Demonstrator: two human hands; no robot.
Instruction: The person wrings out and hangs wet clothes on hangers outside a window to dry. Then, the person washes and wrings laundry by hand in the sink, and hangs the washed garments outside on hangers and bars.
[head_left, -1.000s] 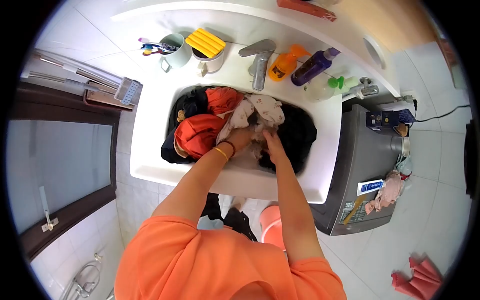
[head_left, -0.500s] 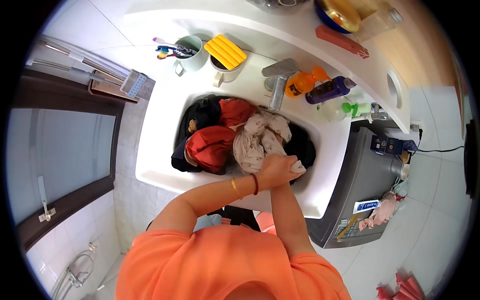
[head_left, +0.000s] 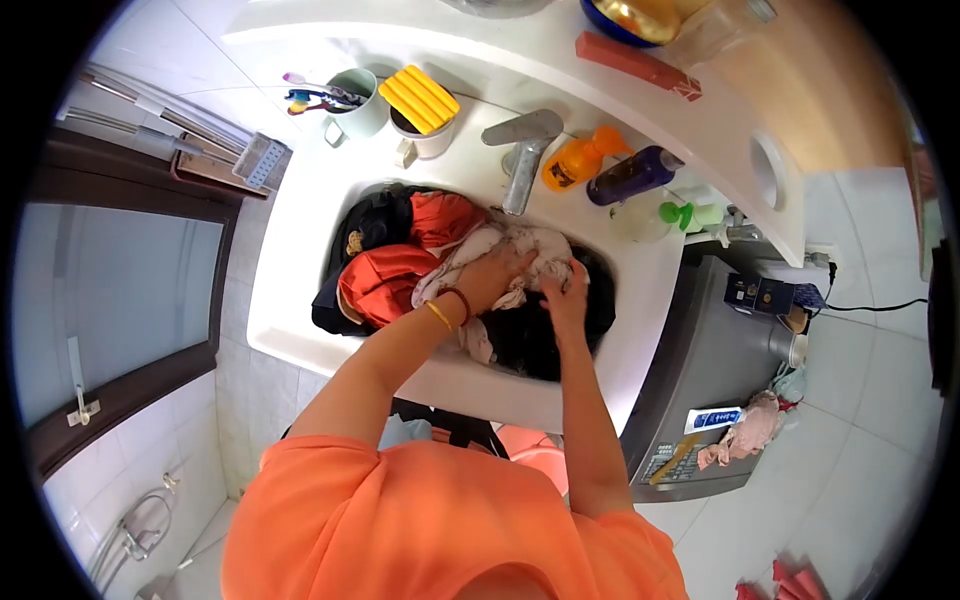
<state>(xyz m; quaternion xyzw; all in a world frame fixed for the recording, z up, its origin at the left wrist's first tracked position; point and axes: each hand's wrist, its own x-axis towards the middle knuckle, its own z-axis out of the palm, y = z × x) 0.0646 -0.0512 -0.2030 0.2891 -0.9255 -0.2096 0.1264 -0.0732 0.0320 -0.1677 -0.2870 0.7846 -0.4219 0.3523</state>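
Wet-looking laundry is heaped in a white sink (head_left: 285,325). My left hand (head_left: 487,281), with a red beaded bracelet and a yellow band at its wrist, lies with fingers stretched over a pale floral cloth (head_left: 540,245). At the right end of that cloth is my right hand (head_left: 567,298), its thumb and fingers apart and touching the fabric. A red garment (head_left: 388,284) is left of my left hand. Black cloth (head_left: 525,340) fills the sink below and between my hands, and a black garment (head_left: 380,222) lies at the far left.
A faucet (head_left: 525,165) reaches over the sink's back edge. Beside it stand an orange pump bottle (head_left: 573,163) and a purple bottle (head_left: 632,176). A toothbrush cup (head_left: 358,108) and a mug (head_left: 430,140) topped by a yellow sponge (head_left: 420,98) are at back left. A grey washing machine (head_left: 672,380) stands at right.
My hands have come apart from the bunched end of the floral cloth. Both moved up the sink, the left one leftward; the cloth now lies farther back, uncovering more black cloth. The view shifted slightly.
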